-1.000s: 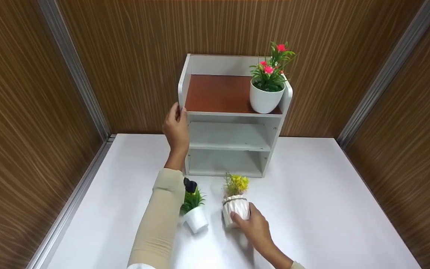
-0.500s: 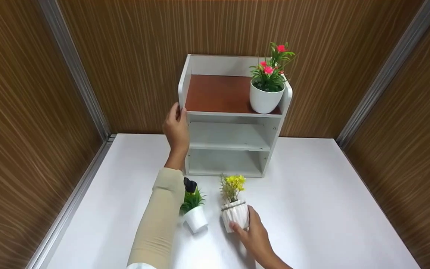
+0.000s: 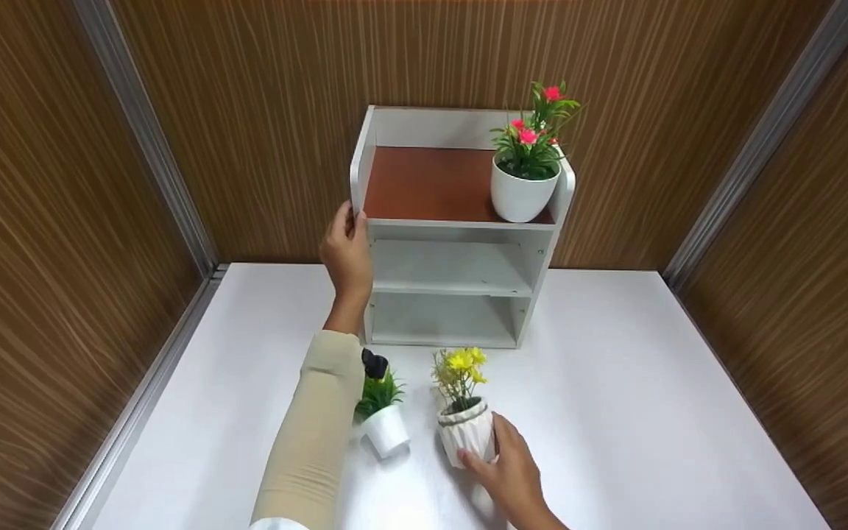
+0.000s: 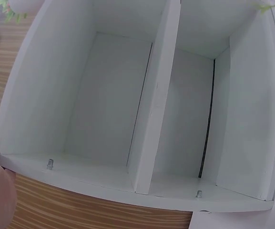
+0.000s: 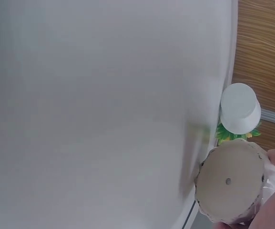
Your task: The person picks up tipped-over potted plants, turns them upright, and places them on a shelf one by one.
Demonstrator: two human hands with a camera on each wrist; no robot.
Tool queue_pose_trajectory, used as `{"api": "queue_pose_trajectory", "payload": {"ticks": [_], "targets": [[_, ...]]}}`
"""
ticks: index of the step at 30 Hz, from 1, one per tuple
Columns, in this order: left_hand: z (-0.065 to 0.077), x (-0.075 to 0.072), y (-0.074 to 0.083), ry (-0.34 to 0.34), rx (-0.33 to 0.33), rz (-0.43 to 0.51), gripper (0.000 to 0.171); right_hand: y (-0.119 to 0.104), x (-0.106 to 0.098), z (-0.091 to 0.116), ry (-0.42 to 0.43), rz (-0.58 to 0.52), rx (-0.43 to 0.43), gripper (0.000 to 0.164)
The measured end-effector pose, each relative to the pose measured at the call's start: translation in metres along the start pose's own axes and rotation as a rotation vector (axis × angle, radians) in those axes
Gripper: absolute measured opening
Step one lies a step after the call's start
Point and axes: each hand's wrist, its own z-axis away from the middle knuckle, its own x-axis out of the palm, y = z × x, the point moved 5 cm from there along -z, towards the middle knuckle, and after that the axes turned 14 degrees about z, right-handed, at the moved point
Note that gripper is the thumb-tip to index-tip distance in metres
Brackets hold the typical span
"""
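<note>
My left hand (image 3: pixel 347 254) grips the left side panel of a small white shelf unit (image 3: pixel 453 293) with a red-brown top board. In the left wrist view, only part of that hand shows at the panel's edge. My right hand (image 3: pixel 506 471) holds a white ribbed flowerpot (image 3: pixel 467 436) with yellow flowers, thumb on its near side. The pot is lifted and tilted; its underside, with a small hole, faces the right wrist camera. A smaller white pot (image 3: pixel 386 430) with a green plant leans on the table to its left, partly behind my left forearm.
A larger white pot (image 3: pixel 524 193) with pink flowers stands at the right of the shelf's top board. Wood-patterned walls (image 3: pixel 247 110) enclose the white table (image 3: pixel 615 383) at the back and both sides. My left sleeve (image 3: pixel 310 434) crosses the table's front.
My right hand has drawn the yellow-flower pot slightly towards me and tipped it, so more of its opening shows. My left hand keeps its hold on the shelf unit.
</note>
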Motion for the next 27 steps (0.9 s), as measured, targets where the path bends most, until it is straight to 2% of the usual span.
{"api": "queue_pose_trajectory", "payload": {"ticks": [10, 16, 23, 27], "targets": [[0.0004, 0.0009, 0.0012, -0.007, 0.000, 0.006, 0.036, 0.0007, -0.0022, 0.0034, 0.028, -0.067, 0.016, 0.078], [0.0003, 0.0005, 0.0022, -0.008, 0.007, 0.005, 0.036, 0.0003, -0.0003, 0.0001, 0.008, -0.036, 0.045, 0.079], [0.0003, 0.0018, 0.0028, 0.001, -0.004, -0.002, 0.036, 0.0006, 0.0014, -0.0004, 0.062, -0.055, 0.020, 0.075], [0.0005, 0.0012, 0.0021, 0.008, 0.000, -0.003, 0.035, 0.0009, 0.0047, -0.0057, 0.054, -0.067, 0.016, 0.076]]}}
